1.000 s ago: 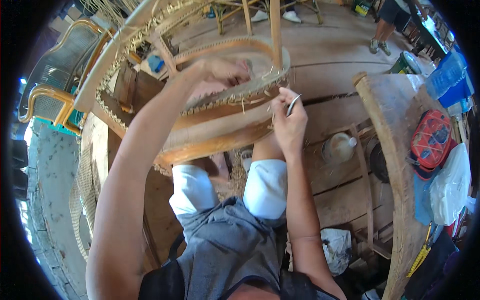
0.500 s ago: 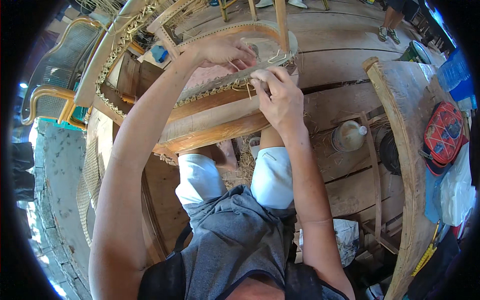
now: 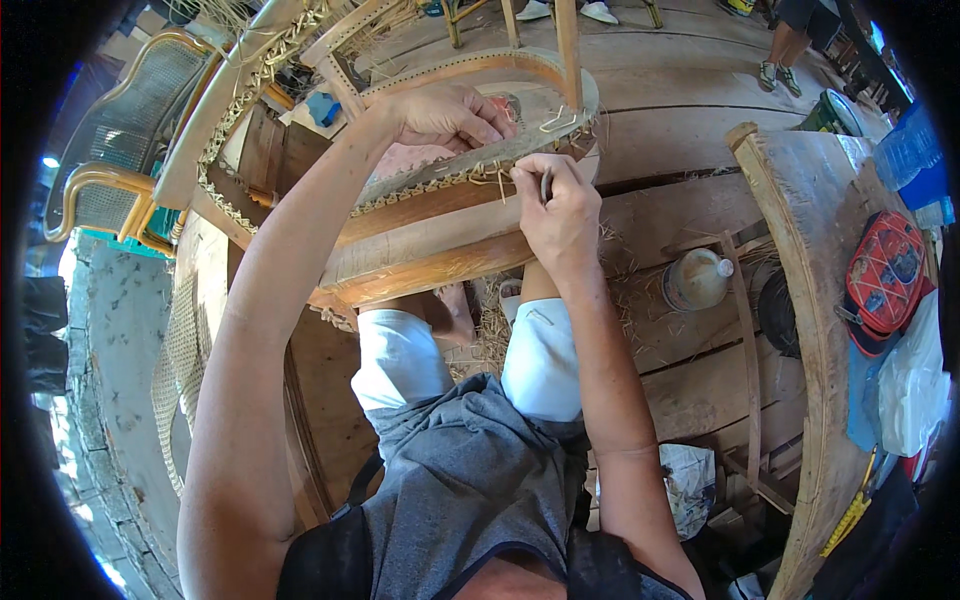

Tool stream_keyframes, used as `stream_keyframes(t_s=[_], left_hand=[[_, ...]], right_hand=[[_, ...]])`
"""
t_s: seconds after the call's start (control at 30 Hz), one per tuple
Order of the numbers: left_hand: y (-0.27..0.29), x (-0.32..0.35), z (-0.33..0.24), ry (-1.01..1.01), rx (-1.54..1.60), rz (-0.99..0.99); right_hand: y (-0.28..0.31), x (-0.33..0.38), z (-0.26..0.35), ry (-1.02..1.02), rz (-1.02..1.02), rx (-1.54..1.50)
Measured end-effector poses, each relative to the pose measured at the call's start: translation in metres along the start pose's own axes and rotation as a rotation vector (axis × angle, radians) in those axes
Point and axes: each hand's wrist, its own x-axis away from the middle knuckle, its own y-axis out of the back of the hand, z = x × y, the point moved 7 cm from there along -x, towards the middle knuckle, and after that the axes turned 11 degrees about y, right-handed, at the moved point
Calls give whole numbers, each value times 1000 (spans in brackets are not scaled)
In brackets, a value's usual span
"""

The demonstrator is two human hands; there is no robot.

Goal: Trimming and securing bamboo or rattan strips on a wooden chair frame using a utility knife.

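A wooden chair frame [image 3: 430,262] lies across my knees, its inner edge laced with a row of looped cane strands [image 3: 420,188]. Above the far side of that row, my left hand [image 3: 450,117] is closed, fingertips pressed together; whatever it pinches is too small to make out. My right hand [image 3: 562,215] is closed at the near side, beside a loose strand end [image 3: 502,182] that sticks out of the lacing. Between its thumb and forefinger shows the end of a small grey tool [image 3: 546,185], mostly hidden in the fist. Bent pale wires or strands [image 3: 560,120] lie at the frame's right end.
At right stands a wooden bench [image 3: 800,250] with a red pouch [image 3: 888,270] and plastic bags. A white lidded tub [image 3: 697,280] sits on the plank floor among cane scraps. Caned chairs [image 3: 110,130] are at left. A person's legs [image 3: 787,50] show far right.
My left hand has turned, its fingers now curled closer together and nearer the lacing. My right hand has shifted slightly down, and the grey tool end now shows in it.
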Motion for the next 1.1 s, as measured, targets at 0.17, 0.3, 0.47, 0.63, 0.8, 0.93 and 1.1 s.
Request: stream_keyframes(t_s=[0.17,0.3,0.47,0.63,0.8,0.93,1.1], left_hand=[[2,-9,0,-30,-24,24],[22,-9,-9,-91,-313,-265],[50,-15,-16,-143,-842,-718],[-15,-23,-29,-97,-215,-244],[-11,-33,-20,-65,10,-102],[-9,-39,-15,-80,149,-4],[-2,-46,-14,-78,148,20]], right_hand=[[3,-4,-12,-336,128,-184],[22,7,-32,-283,-102,-168],[33,-10,-27,-89,-74,-34],[27,-9,-29,21,-17,126],[32,-3,-31,26,-115,117],[27,1,-35,-29,-113,80],[28,-4,-33,45,-147,188]])
